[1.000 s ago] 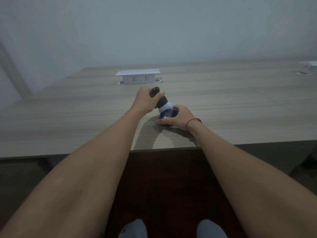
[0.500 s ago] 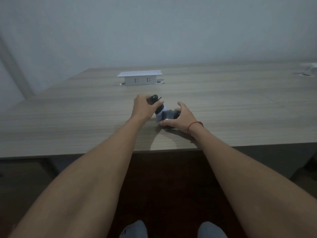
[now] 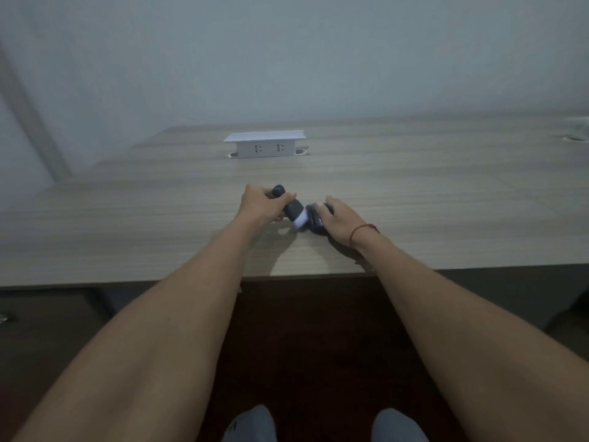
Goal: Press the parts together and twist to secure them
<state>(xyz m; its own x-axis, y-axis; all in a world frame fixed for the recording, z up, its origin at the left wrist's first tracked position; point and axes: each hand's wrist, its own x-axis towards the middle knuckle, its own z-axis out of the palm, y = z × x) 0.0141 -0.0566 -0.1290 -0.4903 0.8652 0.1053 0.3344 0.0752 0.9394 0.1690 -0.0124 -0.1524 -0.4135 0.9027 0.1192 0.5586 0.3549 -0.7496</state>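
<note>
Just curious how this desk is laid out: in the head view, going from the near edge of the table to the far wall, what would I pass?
Table edge → red wrist string → dark handle → white socket box → wall.
</note>
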